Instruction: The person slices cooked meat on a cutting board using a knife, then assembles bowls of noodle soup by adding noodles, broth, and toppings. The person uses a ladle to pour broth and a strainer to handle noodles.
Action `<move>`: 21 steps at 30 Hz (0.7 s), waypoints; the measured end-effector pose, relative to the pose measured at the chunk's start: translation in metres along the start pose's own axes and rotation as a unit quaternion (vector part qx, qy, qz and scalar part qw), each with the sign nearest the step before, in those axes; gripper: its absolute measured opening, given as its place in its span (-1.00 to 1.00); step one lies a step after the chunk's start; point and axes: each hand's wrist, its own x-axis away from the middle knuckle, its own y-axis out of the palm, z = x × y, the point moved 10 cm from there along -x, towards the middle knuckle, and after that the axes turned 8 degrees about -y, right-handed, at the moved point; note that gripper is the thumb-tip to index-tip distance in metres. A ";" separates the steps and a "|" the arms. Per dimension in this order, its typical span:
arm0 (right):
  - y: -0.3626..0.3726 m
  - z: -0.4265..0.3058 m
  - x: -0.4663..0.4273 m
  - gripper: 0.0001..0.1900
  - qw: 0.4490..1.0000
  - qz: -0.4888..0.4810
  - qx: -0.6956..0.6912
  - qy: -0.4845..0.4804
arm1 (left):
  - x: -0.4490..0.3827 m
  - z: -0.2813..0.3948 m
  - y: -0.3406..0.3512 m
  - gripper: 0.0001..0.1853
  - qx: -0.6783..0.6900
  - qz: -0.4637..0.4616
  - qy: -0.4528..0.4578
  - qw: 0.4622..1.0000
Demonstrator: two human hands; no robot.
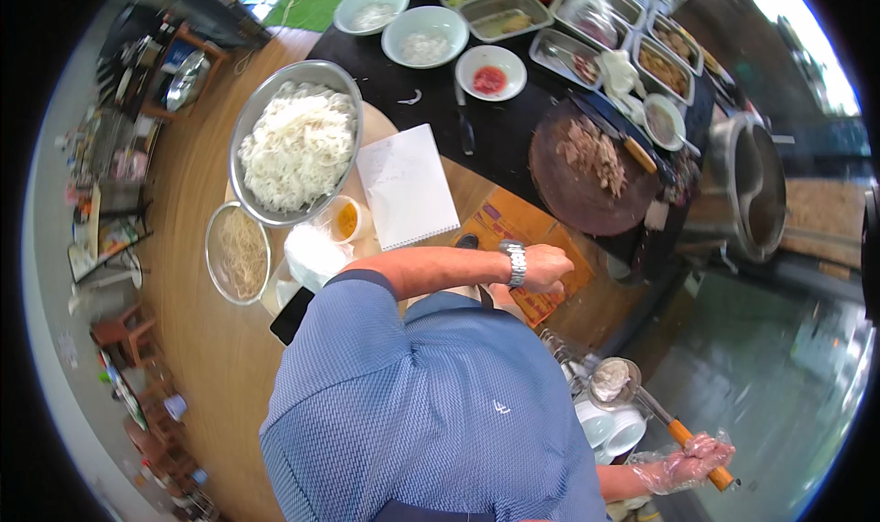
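Observation:
My left hand [546,267], with a metal watch on the wrist, is held across in front of my body. Its fingers are curled in, and nothing shows in them. On the lower right, my right hand [698,457] wears a clear plastic glove and grips the wooden handle of a noodle strainer [615,383]. Pale food, possibly noodles, sits in the strainer's basket, above stacked white bowls [608,426]. Ahead of my left hand lies a round chopping board [564,202] with chopped meat [595,154]. A knife [629,144] rests along the board's far right edge.
A metal basin [240,171] of white noodles, a colander of thin noodles [240,250] and a spiral notebook [409,188] are at left. Bowls [425,37] and metal food trays [505,15] line the black table. A large metal pot [739,185] stands at right.

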 end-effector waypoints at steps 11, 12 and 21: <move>-0.158 -0.019 0.178 -0.84 0.985 0.153 -0.008 0.080 | -0.040 0.150 0.108 -0.45 -0.073 -0.132 0.157 0.976; -0.173 -0.019 0.197 -0.88 0.975 0.189 -0.027 0.117 | -0.044 0.170 0.127 -0.44 -0.080 -0.136 0.187 0.970; -0.293 -0.036 0.323 -0.89 0.900 0.306 0.142 0.275 | -0.100 0.317 0.376 -0.53 -0.257 -0.196 0.193 0.927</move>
